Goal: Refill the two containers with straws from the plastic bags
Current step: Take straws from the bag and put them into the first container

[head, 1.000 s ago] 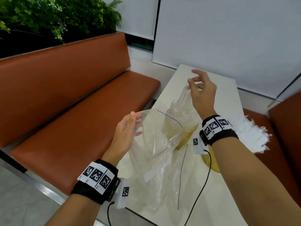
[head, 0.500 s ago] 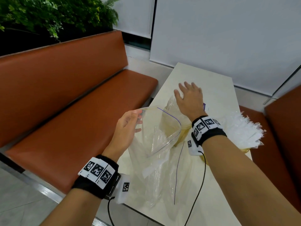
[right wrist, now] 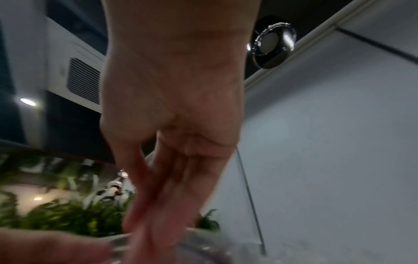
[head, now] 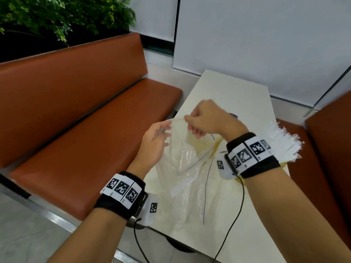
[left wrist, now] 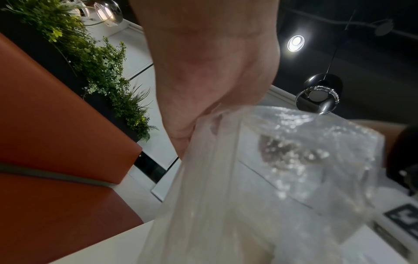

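I hold clear zip-top plastic bag [head: 182, 164] above near-left part of cream rectangular table [head: 233, 95]. My left hand [head: 154, 141] pinches bag's left rim, fingers curled on film. My right hand [head: 204, 118] pinches opposite rim just right of it, thumb and fingers together on plastic. Bag mouth held between both hands, body drapes onto table. White paper-wrapped straws [head: 284, 143] bunched in yellow container [head: 284, 164] at right, behind my right wrist. Orange bench seat [head: 85, 133] at left.

The left hand [left wrist: 203, 75] pinches the rim of a clear plastic bag [left wrist: 260, 187] hanging below it; orange bench [left wrist: 56, 134] and green plants [left wrist: 99, 67] lie behind
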